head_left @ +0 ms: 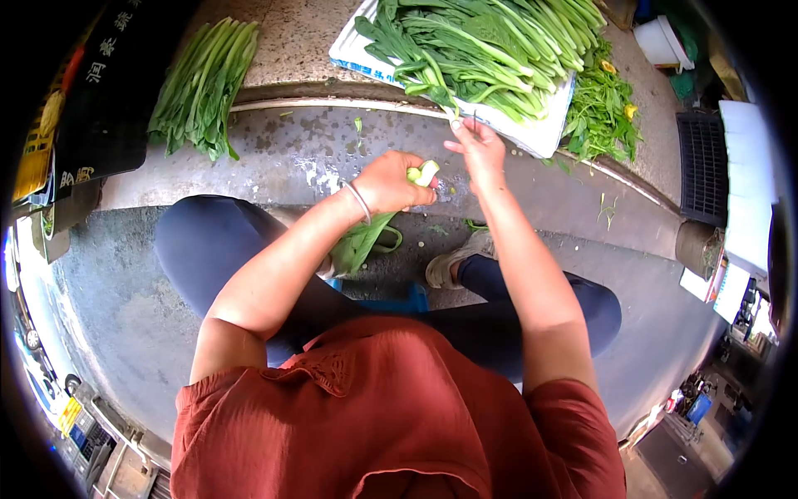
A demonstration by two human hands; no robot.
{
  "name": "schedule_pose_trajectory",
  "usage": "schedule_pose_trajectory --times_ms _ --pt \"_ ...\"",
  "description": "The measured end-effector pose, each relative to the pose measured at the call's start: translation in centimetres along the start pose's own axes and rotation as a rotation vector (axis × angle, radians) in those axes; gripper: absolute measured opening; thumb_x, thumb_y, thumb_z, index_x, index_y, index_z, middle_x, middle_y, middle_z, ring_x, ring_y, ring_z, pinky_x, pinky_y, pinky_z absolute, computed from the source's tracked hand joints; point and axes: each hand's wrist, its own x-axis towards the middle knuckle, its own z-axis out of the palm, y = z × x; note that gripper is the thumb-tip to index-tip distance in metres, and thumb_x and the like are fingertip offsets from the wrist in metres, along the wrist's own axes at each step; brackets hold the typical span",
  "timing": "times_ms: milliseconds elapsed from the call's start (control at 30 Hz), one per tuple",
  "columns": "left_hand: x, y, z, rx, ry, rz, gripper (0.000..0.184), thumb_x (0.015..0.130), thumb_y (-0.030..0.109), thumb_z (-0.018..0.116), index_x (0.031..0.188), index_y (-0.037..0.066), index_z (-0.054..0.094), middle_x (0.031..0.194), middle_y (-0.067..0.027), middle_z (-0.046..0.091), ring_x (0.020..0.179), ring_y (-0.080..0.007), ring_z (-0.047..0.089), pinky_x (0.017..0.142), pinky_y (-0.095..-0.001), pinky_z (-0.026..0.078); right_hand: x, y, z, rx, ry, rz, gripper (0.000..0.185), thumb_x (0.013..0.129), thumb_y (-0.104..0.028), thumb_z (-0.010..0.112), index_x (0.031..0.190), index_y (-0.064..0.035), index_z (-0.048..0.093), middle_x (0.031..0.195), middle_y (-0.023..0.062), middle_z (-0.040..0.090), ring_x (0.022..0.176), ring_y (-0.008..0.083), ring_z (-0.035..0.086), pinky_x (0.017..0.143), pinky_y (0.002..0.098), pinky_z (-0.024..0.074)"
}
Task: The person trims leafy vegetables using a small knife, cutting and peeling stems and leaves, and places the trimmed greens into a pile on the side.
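My left hand (392, 181), with a bangle at its wrist, is closed around a few stalks of leafy greens (427, 173). Their pale cut ends poke out by the thumb, and the leaves (362, 243) hang below the fist. At the near edge of the big pile of leafy greens (490, 58), my right hand (480, 155) pinches the thin end of a green stalk (451, 106) between thumb and forefinger. That pile lies on a white foam tray (544, 143) with blue print.
A neat bundle of greens (212, 83) lies on the ledge at left. Looser leafy greens (600, 112) sit right of the tray. Further right are a black crate (701, 166) and a white tub (663, 43). Leaf scraps dot the wet step (291, 158).
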Motion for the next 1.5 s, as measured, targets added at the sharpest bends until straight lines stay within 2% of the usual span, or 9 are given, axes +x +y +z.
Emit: schedule_pose_trajectory --times_ms 200,233,333,433,667,933,1033,1333,1500 --pt "-1.0 0.6 -2.4 0.009 0.246 0.111 0.017 0.072 0.011 0.067 0.086 0.001 0.062 0.07 -0.0027 0.06 0.054 -0.0065 0.051 0.048 -0.0214 0.043 -0.7 -5.1 2.8 0.04 0.053 -0.18 0.014 0.078 -0.005 0.064 0.087 0.0029 0.057 0.077 0.0065 0.062 0.062 0.0135 0.06 0.06 0.0233 0.0471" --pt "-0.9 0.4 -2.8 -0.008 0.276 0.095 0.021 0.069 0.018 0.068 0.083 0.004 0.064 0.071 -0.0056 0.064 0.063 -0.0105 0.058 0.063 -0.0252 0.047 -1.7 -8.0 2.9 -0.039 0.064 -0.209 0.016 0.077 -0.006 0.065 0.089 0.002 0.058 0.076 0.0061 0.062 0.063 0.0136 0.061 0.061 0.0242 0.0467" --pt "-1.5 1.2 -3.5 0.035 0.28 0.123 0.021 0.069 0.018 0.069 0.082 0.003 0.063 0.072 -0.0057 0.064 0.064 -0.0107 0.058 0.064 -0.0251 0.047 -4.1 -13.6 1.6 0.074 -0.047 -0.377 0.024 0.075 -0.008 0.067 0.095 0.0013 0.059 0.077 0.0085 0.064 0.065 0.0106 0.061 0.045 0.0155 0.0361" --pt "-2.7 2.6 -4.1 0.117 0.289 0.131 0.019 0.068 0.018 0.068 0.081 0.004 0.064 0.072 -0.0079 0.064 0.065 -0.0136 0.059 0.064 -0.0265 0.047 -5.5 -14.7 -0.8 0.052 -0.069 -0.301 0.027 0.073 -0.007 0.068 0.097 0.0014 0.059 0.075 0.0085 0.064 0.062 0.0085 0.059 0.042 0.0153 0.0317" --pt "-4.9 3.6 -4.7 0.365 0.209 0.299 0.029 0.065 0.023 0.076 0.084 0.005 0.064 0.073 -0.0068 0.062 0.064 -0.0141 0.056 0.063 -0.0273 0.046 -10.8 -10.6 -4.2 -0.567 -0.337 -0.234 0.019 0.074 -0.002 0.067 0.092 0.0018 0.062 0.078 0.0064 0.063 0.068 0.0095 0.059 0.058 0.0188 0.046" --pt "-3.6 2.2 -1.5 -0.093 -0.1 0.342 0.016 0.072 0.009 0.072 0.082 0.003 0.061 0.076 0.001 0.059 0.071 -0.0046 0.053 0.064 -0.0204 0.044 -12.2 -9.0 -1.1 -0.117 -0.367 0.085 0.025 0.081 -0.018 0.064 0.099 -0.0006 0.062 0.072 0.0007 0.059 0.063 0.0037 0.051 0.05 0.0167 0.0371" --pt "-3.6 2.3 -1.2 -0.238 -0.059 0.344 0.011 0.074 0.005 0.068 0.078 0.004 0.058 0.075 0.0025 0.057 0.071 -0.0044 0.054 0.063 -0.0199 0.045 -12.3 -8.6 -0.7 0.163 -0.463 0.068 0.044 0.091 -0.036 0.047 0.113 0.0005 0.054 0.071 -0.0031 0.05 0.057 0.0032 0.041 0.047 0.0158 0.0295" --pt "-3.8 1.9 -2.1 -0.258 0.049 0.321 0.011 0.073 0.004 0.069 0.075 0.004 0.058 0.078 0.0032 0.057 0.075 -0.005 0.054 0.069 -0.0209 0.045 -11.9 -7.7 0.6 0.152 -0.521 0.078 0.036 0.091 -0.02 0.048 0.122 -0.0008 0.048 0.067 -0.0044 0.044 0.054 0.0035 0.037 0.046 0.0159 0.0275" --pt "-3.6 0.7 -3.4 -0.078 0.06 0.231 0.01 0.072 0.002 0.068 0.077 0.004 0.059 0.081 -0.0002 0.06 0.078 -0.0068 0.057 0.071 -0.0218 0.046 -9.1 -5.9 0.0 0.197 -0.595 0.338 0.033 0.09 -0.022 0.049 0.118 -0.004 0.052 0.061 -0.0061 0.038 0.05 0.0033 0.035 0.042 0.016 0.0268"
